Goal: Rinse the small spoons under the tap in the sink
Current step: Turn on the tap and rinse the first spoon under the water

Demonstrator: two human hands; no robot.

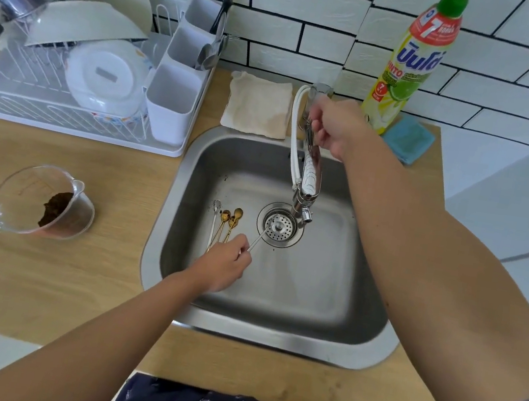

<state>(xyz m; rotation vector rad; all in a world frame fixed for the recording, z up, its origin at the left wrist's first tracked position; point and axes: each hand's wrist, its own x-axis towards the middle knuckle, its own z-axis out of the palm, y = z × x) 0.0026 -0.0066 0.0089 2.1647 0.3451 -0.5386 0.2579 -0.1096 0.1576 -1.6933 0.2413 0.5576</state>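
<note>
The left hand pinches a silver spoon angled toward the spout above the drain, while the right hand grips the tap handle.

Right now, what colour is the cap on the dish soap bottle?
Green. The cap tops the yellow dish soap bottle against the tiled wall, seen in the head view.

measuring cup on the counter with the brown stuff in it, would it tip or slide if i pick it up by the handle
The measuring cup looks like thin clear plastic, so probably light and stiff. The brown clump sits to one side, so it may tilt slightly that way when lifted. Its base looks narrower than its rim, so a sideways push on the wooden counter might tip it rather than slide it.
</note>
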